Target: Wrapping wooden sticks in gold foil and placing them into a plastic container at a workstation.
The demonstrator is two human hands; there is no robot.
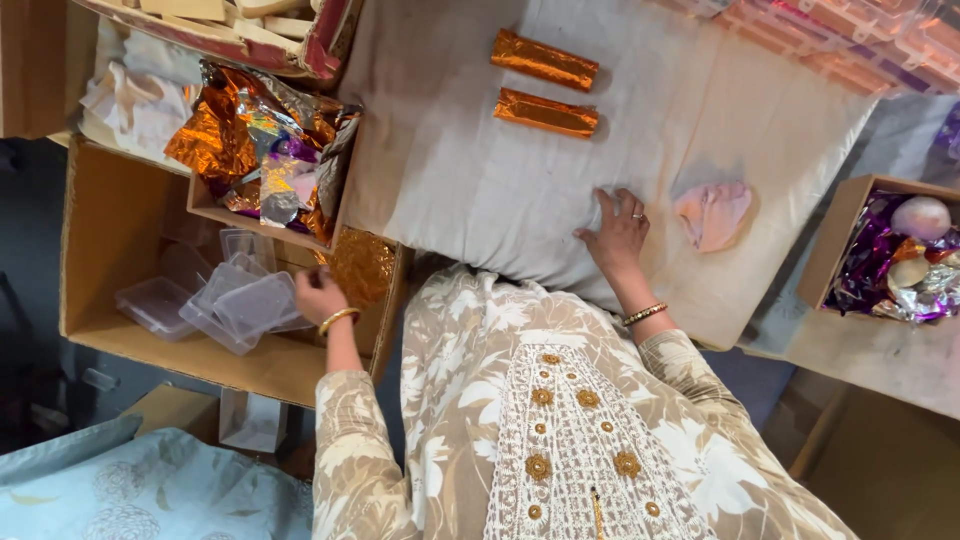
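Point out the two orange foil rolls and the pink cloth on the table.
Upper orange foil roll (544, 60), head view, middle of the roll.
Lower orange foil roll (546, 112), head view, middle of the roll.
Pink cloth (714, 212), head view, centre of the crumpled cloth.
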